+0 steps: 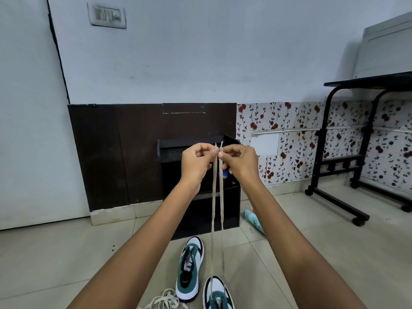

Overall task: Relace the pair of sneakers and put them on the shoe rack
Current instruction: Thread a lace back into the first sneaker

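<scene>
Two white, green and black sneakers lie on the tiled floor. The far sneaker (190, 268) has no lace in it. The near sneaker (217, 294) is cut off by the bottom edge. A beige lace (217, 208) runs up from its front eyelets in two taut strands. My left hand (197, 161) pinches the tip of the left strand, and my right hand (239, 161) pinches the tip of the right strand, both raised side by side in front of the black shoe rack (178, 150). A second loose lace (163, 301) lies bunched on the floor by the far sneaker.
The shoe rack stands against a dark brown wall panel (116, 152). A light blue bottle (254, 220) lies on the floor at its right. A black wheeled table (361, 139) stands at the right, before floral wallpaper. Pale floor tiles spread out on both sides.
</scene>
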